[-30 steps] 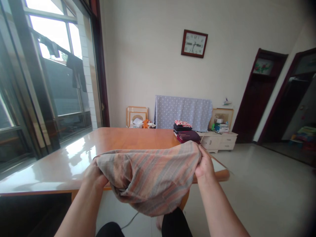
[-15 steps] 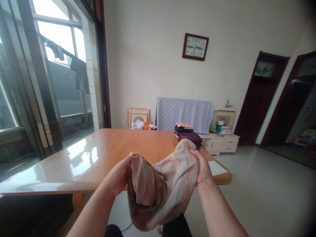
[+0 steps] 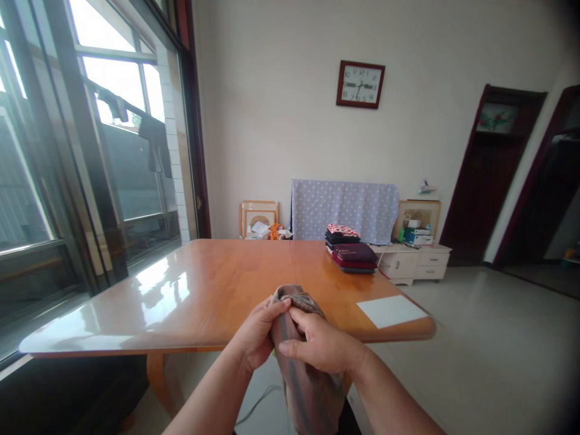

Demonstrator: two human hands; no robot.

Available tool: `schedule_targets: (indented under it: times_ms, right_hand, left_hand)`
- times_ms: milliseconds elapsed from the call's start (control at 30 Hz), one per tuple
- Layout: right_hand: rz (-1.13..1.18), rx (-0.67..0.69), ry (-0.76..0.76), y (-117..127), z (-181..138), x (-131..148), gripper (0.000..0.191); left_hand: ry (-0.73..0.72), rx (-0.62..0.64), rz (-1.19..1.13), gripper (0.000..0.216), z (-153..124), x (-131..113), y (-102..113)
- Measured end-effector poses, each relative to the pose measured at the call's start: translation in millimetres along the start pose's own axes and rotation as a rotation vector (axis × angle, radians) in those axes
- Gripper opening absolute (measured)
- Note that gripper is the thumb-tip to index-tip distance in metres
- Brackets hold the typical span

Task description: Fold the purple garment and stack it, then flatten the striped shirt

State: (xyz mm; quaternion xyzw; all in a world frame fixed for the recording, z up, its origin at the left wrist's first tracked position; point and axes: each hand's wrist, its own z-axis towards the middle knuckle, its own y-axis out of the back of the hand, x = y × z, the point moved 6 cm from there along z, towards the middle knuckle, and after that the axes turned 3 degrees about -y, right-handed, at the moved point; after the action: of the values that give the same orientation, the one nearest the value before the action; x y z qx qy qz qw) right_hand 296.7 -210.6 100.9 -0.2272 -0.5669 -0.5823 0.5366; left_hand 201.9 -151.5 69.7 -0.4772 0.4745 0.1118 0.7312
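The left hand [image 3: 257,336] and the right hand [image 3: 321,347] are held pressed close together, their curled fingers pinching the bunched top of a striped grey-and-pink cloth [image 3: 309,389]. The cloth is held in the air, its length hanging down in front of the near edge of a glossy orange wooden table [image 3: 190,272]. A white rectangular sheet [image 3: 392,311] is laid on the tabletop to the right. Farther off, a stack of folded dark and red clothes [image 3: 351,254] is placed near a white drawer cabinet [image 3: 410,264].
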Motion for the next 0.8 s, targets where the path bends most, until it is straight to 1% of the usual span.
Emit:
schedule_targets:
  times_ms: [67,100,133,167,233,333,400,433,467,500,533,600,667,733,800]
  right_hand:
    - [0.07,0.133,-0.04,-6,-5,-7,0.062]
    - [0.104,0.182,-0.055,-7,-8,-10,0.059]
    - [0.126,0.194,-0.067,-4,-10,-13,0.053]
    - [0.14,0.17,-0.081,1,-12,-16,0.046]
    - [0.178,0.033,-0.119,17,-14,-25,0.035]
    - [0.228,-0.219,-0.147,41,-16,-37,0.034]
    - [0.197,-0.335,-0.122,51,-17,-43,0.037]
    - [0.175,-0.352,-0.106,51,-16,-45,0.042]
    - [0.159,-0.337,-0.092,49,-15,-48,0.049]
    - [0.148,-0.298,-0.083,44,-13,-51,0.057]
    - [0.139,-0.25,-0.078,39,-12,-54,0.059]
    - [0.126,-0.183,-0.085,29,-9,-61,0.048]
    - [0.167,-0.189,-0.101,26,-7,-65,0.038]
    - [0.293,-0.237,-0.103,30,-6,-65,0.038]
    - [0.479,-0.334,-0.081,41,-7,-62,0.037]
  left_hand:
    - [0.002,-0.09,-0.049,0.024,4,-2,10]
    - [0.025,-0.141,-0.074,0.024,5,-4,16]
    - [0.057,-0.187,-0.099,0.024,6,-5,22]
    - [0.095,-0.219,-0.125,0.024,6,-6,26]
    - [0.153,-0.228,-0.17,0.027,7,-11,30]
    - [0.144,-0.195,-0.216,0.03,7,-23,30]
    - [0.103,-0.199,-0.234,0.027,6,-30,30]
    - [0.082,-0.203,-0.245,0.025,6,-33,30]
    - [0.068,-0.205,-0.259,0.023,6,-34,31]
    - [0.059,-0.204,-0.272,0.022,6,-35,31]
    - [0.055,-0.199,-0.28,0.021,7,-36,32]
    - [0.06,-0.181,-0.282,0.021,7,-36,33]
    - [0.084,-0.171,-0.266,0.023,7,-35,36]
    - [0.101,-0.189,-0.242,0.025,6,-35,41]
    - [0.125,-0.213,-0.215,0.03,4,-36,45]
